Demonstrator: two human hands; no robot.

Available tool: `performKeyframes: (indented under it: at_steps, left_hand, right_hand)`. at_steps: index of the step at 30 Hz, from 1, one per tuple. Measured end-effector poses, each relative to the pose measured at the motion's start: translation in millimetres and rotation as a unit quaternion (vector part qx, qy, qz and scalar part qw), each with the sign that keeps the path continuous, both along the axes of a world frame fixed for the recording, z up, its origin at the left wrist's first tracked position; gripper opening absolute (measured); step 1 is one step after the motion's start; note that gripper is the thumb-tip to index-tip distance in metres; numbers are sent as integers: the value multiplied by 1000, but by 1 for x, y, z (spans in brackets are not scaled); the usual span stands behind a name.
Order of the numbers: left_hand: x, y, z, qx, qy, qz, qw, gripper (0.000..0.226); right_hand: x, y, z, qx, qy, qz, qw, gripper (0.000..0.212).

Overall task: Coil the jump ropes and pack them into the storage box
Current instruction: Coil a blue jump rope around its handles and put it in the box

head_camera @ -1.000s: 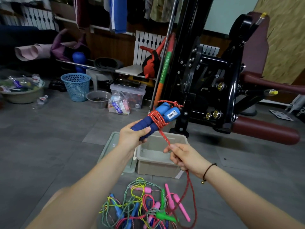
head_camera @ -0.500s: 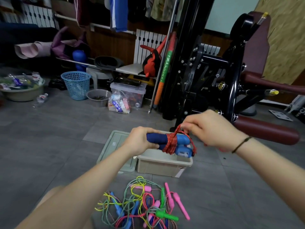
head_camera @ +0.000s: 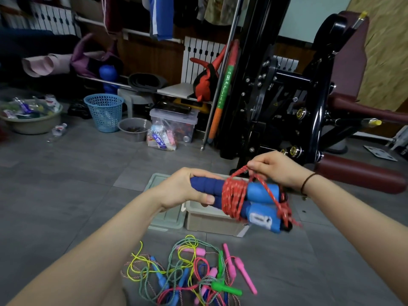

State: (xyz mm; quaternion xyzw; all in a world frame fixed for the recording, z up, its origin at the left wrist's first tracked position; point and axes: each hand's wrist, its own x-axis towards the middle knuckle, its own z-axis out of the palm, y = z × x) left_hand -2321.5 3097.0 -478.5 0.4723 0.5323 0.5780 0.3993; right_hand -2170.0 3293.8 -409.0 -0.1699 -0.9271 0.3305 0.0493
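1. The left grip (head_camera: 187,191) is closed round the dark ends of two blue handles (head_camera: 259,191), held side by side above the storage box (head_camera: 209,221)
2. The red rope (head_camera: 234,195) is wound round the middle of the handles
3. The right grip (head_camera: 273,171) pinches a loop of that rope just above the handles
4. The box stands open on the floor (head_camera: 66,184), its lid (head_camera: 165,215) just beside it on the left
5. Nearer lies a tangle of coloured jump ropes (head_camera: 194,274)

Braided red cord (head_camera: 234,195) wraps matt foam handles (head_camera: 207,186); storage box (head_camera: 212,221) smooth plastic.
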Motion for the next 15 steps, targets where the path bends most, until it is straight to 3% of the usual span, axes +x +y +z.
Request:
performKeyframes:
  at_steps: [3,7,11,15]
  left_hand:
    - [-9,2,-4,67,-155,28,985,76]
    - [-14,3,-1,137,-270,87,949,94]
    - [-17,2,3,168,-334,184,909,61]
    - [-20,4,-2,128,-324,266,898,28]
  right_hand:
    - [2,-4,-8,-194,82,-46,976,48]
    - [-3,-9,-18,-242,105,-33,964,26]
    - [1,-25,-25,-224,81,-27,971,24]
    - [5,-48,-31,-151,40,-41,987,23]
